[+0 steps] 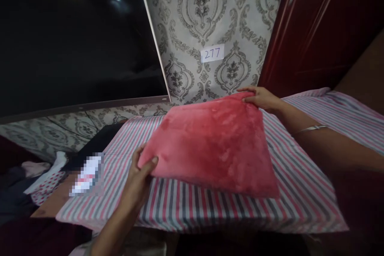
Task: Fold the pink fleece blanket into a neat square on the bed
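Observation:
A plush, pinkish-red cushion cover (210,148) is spread over a striped cloth (180,204) in pink, grey and white. It looks flat and soft; whether it has filling I cannot tell. My left hand (139,174) pinches its near left corner, thumb on top and fingers underneath. At the far right corner, my right hand (259,99) grips the edge between thumb and fingers. A thin bracelet circles my right wrist.
A large dark television screen (78,40) stands at the back left. Behind is patterned wallpaper with a paper label (212,53) reading 277. Dark red door panels (315,24) rise at right. Left lie a blurred white item (87,174) and some dotted fabric (48,188).

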Motion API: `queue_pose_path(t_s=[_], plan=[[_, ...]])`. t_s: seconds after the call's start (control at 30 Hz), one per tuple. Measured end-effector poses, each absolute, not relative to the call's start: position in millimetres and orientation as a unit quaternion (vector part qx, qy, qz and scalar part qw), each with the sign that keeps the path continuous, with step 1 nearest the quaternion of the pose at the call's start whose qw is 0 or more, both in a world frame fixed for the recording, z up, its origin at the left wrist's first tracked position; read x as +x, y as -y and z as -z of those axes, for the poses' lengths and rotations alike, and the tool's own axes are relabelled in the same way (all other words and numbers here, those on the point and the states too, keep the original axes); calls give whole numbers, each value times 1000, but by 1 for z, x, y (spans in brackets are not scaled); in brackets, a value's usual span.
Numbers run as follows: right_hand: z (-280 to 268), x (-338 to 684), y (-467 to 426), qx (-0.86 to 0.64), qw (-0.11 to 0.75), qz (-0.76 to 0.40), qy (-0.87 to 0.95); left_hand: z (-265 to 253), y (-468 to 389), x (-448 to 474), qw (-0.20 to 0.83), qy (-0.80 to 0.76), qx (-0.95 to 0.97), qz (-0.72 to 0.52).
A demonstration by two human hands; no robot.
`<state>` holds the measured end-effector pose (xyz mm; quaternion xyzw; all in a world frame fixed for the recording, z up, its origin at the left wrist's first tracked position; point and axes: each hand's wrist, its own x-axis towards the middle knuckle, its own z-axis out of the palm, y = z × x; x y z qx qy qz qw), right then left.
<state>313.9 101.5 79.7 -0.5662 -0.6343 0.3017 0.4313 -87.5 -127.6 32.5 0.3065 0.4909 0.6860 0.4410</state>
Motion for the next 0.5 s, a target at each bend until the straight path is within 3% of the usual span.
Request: queue_pose_path(t_s=[0.13,0.23,0.5], plan=[[-29,289,-111,-635,414,-290,585,16,162,-90,558,-551,229,-577],[12,280,-97,-659,408,-292,560,33,165,-109,573,-559,223,-556],[41,314,-19,-691,346,-387,504,4,95,-128,660,-527,184,-502]])
